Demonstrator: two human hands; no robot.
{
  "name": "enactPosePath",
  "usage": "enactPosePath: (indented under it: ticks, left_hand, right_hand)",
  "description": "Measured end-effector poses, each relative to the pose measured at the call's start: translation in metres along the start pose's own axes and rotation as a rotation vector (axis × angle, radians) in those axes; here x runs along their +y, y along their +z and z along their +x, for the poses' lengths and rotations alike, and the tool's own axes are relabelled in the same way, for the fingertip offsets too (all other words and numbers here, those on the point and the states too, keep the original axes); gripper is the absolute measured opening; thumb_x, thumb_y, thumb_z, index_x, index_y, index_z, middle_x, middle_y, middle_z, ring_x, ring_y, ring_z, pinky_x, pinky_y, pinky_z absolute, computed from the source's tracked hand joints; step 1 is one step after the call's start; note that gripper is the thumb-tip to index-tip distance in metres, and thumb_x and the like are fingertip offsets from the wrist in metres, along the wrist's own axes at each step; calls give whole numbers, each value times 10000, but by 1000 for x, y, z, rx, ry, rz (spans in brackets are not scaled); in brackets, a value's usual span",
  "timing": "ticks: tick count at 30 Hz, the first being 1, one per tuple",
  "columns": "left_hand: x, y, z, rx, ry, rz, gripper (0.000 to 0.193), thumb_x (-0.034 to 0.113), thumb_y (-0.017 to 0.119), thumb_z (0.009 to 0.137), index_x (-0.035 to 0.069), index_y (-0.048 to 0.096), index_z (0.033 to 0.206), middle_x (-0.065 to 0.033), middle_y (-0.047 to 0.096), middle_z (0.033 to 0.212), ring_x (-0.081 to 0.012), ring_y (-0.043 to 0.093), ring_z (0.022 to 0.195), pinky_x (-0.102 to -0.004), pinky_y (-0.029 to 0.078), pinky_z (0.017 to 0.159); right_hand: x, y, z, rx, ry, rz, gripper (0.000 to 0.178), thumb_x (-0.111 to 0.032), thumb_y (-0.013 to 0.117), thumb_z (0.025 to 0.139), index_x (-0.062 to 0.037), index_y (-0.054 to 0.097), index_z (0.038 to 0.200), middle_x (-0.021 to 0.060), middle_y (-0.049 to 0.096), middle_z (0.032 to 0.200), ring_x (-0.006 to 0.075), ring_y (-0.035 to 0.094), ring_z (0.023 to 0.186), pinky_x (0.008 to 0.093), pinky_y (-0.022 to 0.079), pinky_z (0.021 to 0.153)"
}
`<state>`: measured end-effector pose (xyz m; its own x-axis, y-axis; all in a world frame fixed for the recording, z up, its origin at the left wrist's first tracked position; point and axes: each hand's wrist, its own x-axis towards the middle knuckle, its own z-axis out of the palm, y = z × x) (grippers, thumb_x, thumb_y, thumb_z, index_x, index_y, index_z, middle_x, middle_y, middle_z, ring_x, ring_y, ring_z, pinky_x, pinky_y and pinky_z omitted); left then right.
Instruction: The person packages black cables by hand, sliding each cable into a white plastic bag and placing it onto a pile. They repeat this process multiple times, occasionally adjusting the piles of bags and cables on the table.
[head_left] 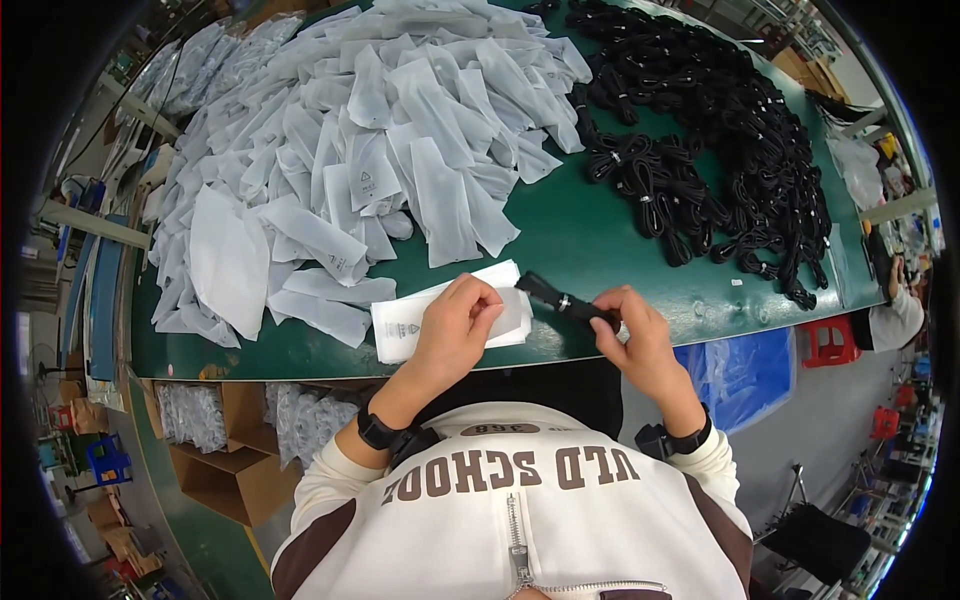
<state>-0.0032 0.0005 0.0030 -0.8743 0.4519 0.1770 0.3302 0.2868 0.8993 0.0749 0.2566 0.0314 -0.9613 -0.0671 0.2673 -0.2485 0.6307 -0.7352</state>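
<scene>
Pinched in my right hand (640, 338) is a bundled black cable (560, 300), held above the green table with its far end pointing up and left. My left hand (456, 328) is closed at the right part of a stack of flat white plastic bags (400, 330) by the table's front edge. Its thumb and forefinger press together at the top bag's edge. The cable's left end hovers beside the stack's right end; whether they touch I cannot tell.
A large heap of filled translucent white bags (420, 110) covers the left and back of the green table (570, 230). Many black cable bundles (760, 180) lie at the right. Below the edge stand cardboard boxes (235, 480) and a blue plastic-lined bin (745, 375). Another person (895, 315) sits at the far right.
</scene>
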Motion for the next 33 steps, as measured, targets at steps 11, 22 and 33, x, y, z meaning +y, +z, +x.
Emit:
enactPosePath:
  ticks: [11,22,33]
  left_hand:
    - [5,-10,6,-47,431,153,124,-56,655,837,18,587,910,-95,620,972,-266,570,852,-339,477,766]
    - [17,-26,15,103,308,72,104,-24,647,837,37,581,890,-79,619,1046,-234,554,934,-313,457,767]
    - [-1,-169,56,750,186,192,124,80,626,960,23,621,1070,-65,624,1201,-118,567,914,-239,447,757]
  right_hand:
    - [1,3,4,-250,88,140,217,33,717,839,19,600,1022,98,631,916,179,621,745,288,507,639]
    - [-35,45,36,7,-245,282,360,-35,766,834,-61,671,1181,121,600,1111,212,643,896,300,532,736]
    - [73,-29,84,143,19,-874,375,-103,735,834,-59,618,1188,171,607,1080,362,618,956,425,528,796]
